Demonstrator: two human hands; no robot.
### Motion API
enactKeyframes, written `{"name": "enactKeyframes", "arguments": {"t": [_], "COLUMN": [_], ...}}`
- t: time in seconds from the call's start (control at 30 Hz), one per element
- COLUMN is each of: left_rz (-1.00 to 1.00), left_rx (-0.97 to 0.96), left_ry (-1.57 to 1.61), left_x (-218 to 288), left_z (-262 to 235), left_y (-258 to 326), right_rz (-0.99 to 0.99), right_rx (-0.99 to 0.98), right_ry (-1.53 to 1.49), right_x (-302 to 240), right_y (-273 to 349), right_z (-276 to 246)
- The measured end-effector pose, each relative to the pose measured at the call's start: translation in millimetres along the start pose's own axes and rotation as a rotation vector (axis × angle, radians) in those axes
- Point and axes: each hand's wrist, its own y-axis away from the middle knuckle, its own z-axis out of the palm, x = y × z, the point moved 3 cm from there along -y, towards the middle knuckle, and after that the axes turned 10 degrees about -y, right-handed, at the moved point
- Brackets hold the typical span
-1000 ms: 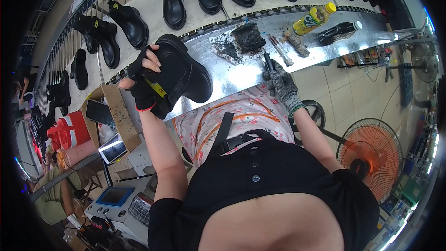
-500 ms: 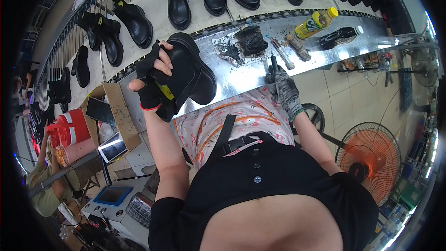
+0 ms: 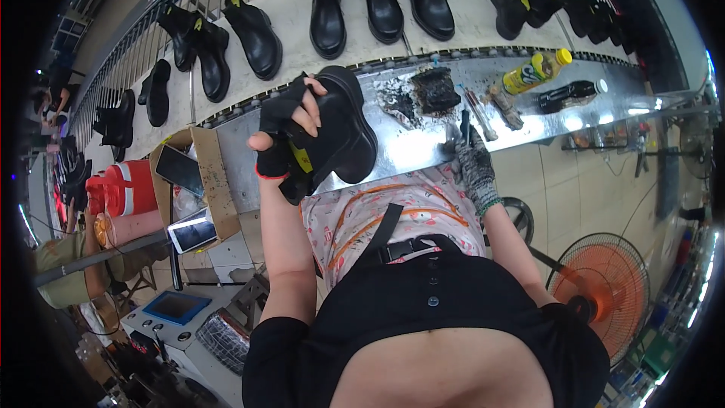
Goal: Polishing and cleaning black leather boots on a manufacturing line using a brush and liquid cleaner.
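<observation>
My left hand (image 3: 291, 122), in a black fingerless glove, grips a black ankle boot (image 3: 346, 125) with a yellow-green tab. The boot is tilted above the metal worktop's left part, its thick sole toward the right. Near the front edge, my right hand (image 3: 474, 174), in a grey knit glove, is closed round a thin dark tool (image 3: 465, 127); its exact kind is unclear. Beyond that hand lie a blackened cloth pad (image 3: 436, 91), a stained, crumpled sheet (image 3: 394, 100), a slim tool (image 3: 482, 117) and a crumpled brownish rag (image 3: 506, 108).
Several black boots (image 3: 327, 19) stand on the pale conveyor (image 3: 291, 23) beyond the metal worktop (image 3: 400, 155). A yellow bottle (image 3: 532, 73) and a dark bottle (image 3: 566, 97) lie at right. A cardboard box (image 3: 219, 189) with phones is at left. An orange fan (image 3: 604, 287) stands lower right.
The view has shifted, so the whole scene sits further right and lower. My left hand still holds the boot at much the same tilt. My right hand keeps the thin tool near the edge.
</observation>
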Motion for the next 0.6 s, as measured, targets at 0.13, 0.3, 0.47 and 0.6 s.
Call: {"name": "enactKeyframes", "arguments": {"t": [0.13, 0.3, 0.47, 0.6], "left_rz": [-0.007, -0.018, -0.027, -0.015], "left_rx": [-0.002, -0.007, -0.076, -0.1], "left_ry": [0.019, 0.091, 0.1, 0.13], "left_x": [1.8, 7.3, 9.5, 10.0], "left_z": [2.3, 9.2, 9.8, 9.8], "left_y": [-0.7, -2.1, -5.1, -5.9], "right_rz": [-0.01, -0.141, -0.187, -0.148], "right_rx": [-0.031, 0.057, -0.093, -0.513], "right_ry": [-0.212, -0.139, -0.239, -0.127], "right_x": [-7.2, -19.8, -67.6, -121.6], "right_y": [13.3, 9.3, 24.2, 50.6], "right_z": [4.8, 2.9, 17.8, 42.5]}}
